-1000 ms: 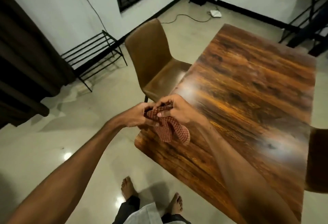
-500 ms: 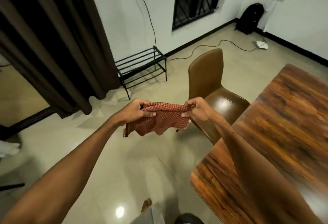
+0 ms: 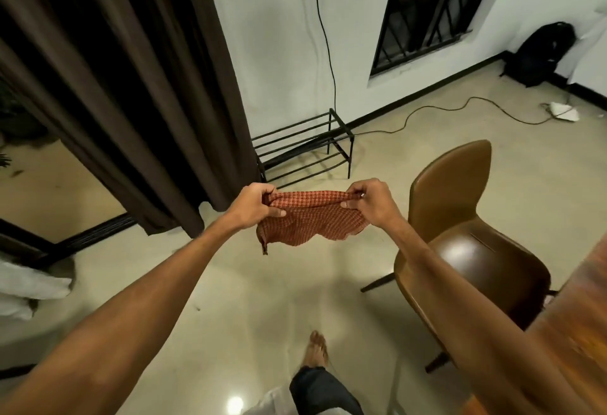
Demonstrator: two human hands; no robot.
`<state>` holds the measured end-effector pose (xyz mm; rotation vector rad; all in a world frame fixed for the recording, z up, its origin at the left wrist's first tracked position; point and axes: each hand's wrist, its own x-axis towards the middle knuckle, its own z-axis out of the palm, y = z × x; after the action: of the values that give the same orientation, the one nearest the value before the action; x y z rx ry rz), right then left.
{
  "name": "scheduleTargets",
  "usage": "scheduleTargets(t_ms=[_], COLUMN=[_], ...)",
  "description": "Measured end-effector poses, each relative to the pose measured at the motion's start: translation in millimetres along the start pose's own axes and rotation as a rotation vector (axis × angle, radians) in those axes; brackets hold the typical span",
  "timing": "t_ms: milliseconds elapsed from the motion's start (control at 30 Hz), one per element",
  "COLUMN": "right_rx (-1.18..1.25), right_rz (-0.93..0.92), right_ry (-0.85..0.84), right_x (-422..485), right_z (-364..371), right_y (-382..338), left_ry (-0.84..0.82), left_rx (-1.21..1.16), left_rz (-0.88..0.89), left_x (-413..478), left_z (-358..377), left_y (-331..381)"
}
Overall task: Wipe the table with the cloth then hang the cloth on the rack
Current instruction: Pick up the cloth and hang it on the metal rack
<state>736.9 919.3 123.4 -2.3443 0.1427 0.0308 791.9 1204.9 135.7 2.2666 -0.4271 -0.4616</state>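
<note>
I hold a red checked cloth (image 3: 312,221) spread out in the air in front of me. My left hand (image 3: 254,206) pinches its left top corner and my right hand (image 3: 371,202) pinches its right top corner, and the rest hangs down between them. Beyond the cloth, a low black metal rack (image 3: 303,147) stands on the floor against the white wall. Only a corner of the wooden table (image 3: 578,332) shows at the right edge.
A brown chair (image 3: 460,227) stands to the right, between me and the table. Dark curtains (image 3: 115,69) hang on the left, close to the rack. A cable (image 3: 437,112) runs over the floor behind the rack. My foot (image 3: 317,349) is on the bare floor below.
I have turned left, away from the table and towards the rack. The cloth, bunched at the table edge a second ago, is now stretched wide between both hands.
</note>
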Motion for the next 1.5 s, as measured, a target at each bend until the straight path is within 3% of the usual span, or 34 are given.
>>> scheduleTargets(t_ms=[500,1067,1400,1500], right_rx=[-0.025,-0.099,-0.201,-0.356], right_rz=[0.123,0.137,-0.056,-0.157], right_ry=[-0.042,-0.193,-0.152,-0.083], right_x=[240.8,549.1,707.1,718.9], right_z=[8.6,173.2,297.1,322.6], right_y=[54.7,187.9,291.3,305.3], left_ry=[0.183,0.214,0.263,0.396], left_rx=[-0.023,-0.098,0.083,0.330], left_rz=[-0.152,-0.450,-0.517,-0.488], left_x=[220.5,502.4,645.2,660.2], left_z=[-11.0,34.0,94.3,108.9], left_y=[-35.0,-234.2,-381.1,-395.2])
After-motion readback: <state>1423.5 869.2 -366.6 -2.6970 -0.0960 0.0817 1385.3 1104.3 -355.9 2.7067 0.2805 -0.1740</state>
